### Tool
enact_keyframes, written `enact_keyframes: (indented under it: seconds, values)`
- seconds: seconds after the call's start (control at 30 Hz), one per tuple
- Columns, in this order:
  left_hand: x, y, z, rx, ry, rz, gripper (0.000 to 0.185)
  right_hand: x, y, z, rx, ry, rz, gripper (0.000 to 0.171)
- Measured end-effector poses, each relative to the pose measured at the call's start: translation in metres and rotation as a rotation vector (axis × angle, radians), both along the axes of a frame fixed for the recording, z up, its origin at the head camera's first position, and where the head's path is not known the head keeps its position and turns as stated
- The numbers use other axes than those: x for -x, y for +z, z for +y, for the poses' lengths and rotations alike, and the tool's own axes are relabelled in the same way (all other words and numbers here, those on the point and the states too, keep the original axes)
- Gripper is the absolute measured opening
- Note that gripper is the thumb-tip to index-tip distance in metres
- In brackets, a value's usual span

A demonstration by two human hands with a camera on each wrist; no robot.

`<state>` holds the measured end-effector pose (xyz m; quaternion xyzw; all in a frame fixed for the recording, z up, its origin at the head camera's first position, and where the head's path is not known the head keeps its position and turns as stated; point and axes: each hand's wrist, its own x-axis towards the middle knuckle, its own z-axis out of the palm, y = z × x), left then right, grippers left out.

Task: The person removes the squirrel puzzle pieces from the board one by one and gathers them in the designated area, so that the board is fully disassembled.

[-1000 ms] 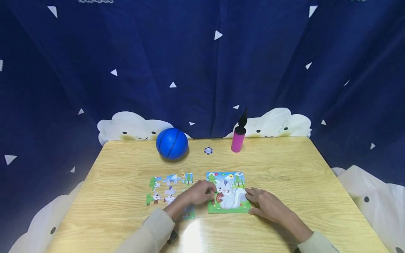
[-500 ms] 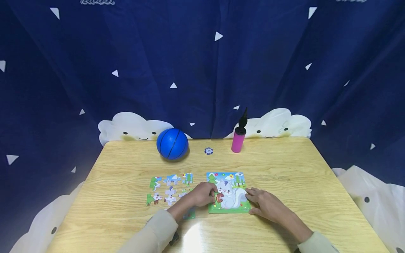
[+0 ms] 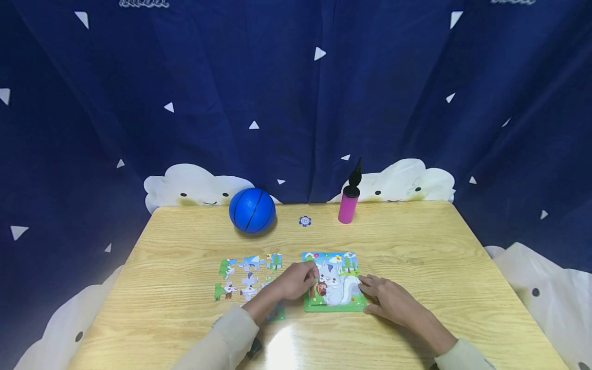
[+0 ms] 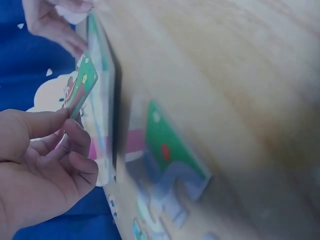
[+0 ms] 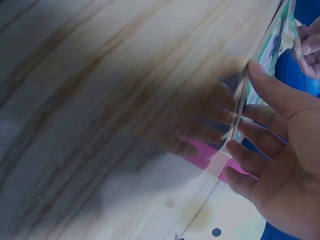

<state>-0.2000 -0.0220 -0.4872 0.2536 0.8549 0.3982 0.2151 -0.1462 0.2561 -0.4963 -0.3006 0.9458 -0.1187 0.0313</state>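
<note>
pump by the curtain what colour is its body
Pink, with a black top; the pump shows best in the head view.

two bare hands and forearms show, each in a long, loose sleeve of pale beige or cream cloth. the left sleeve (image 3: 231, 334) ends in a soft cuff at the wrist, and a small dark object shows under it, against the forearm. the right sleeve (image 3: 462, 357) shows only its cuff at the bottom edge of the head view. the left hand (image 3: 292, 282) and right hand (image 3: 387, 300) wear no gloves, and no rings show. the fingernails are short and plain.
</note>
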Motion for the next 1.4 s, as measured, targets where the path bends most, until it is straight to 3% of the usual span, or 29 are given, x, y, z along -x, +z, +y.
enact_keyframes:
  seconds: [0.17, 0.47, 0.8, 0.93, 1.13, 1.4]
  values:
    - [0.003, 0.009, -0.014, -0.043, -0.002, -0.006, 0.009, 0.0, 0.0, -0.001, -0.001, 0.001, -0.003, 0.057]
    - [0.006, 0.028, -0.055, -0.037, 0.006, 0.036, 0.01, 0.001, 0.0, -0.002, -0.003, -0.002, 0.012, 0.057]
    - [-0.004, 0.038, -0.11, -0.005, 0.053, 0.082, 0.006, 0.0, 0.0, 0.001, -0.011, 0.008, 0.021, 0.057]
    - [-0.009, 0.039, -0.134, 0.014, 0.074, 0.044, 0.005, 0.001, -0.001, 0.001, -0.016, 0.019, 0.033, 0.057]
    - [-0.012, 0.033, -0.17, 0.04, 0.055, -0.005, 0.005, 0.001, -0.004, 0.001, -0.013, 0.014, 0.03, 0.057]
    - [-0.024, 0.022, -0.198, 0.123, 0.089, -0.003, 0.003, 0.002, -0.004, 0.0, -0.002, 0.019, 0.032, 0.057]
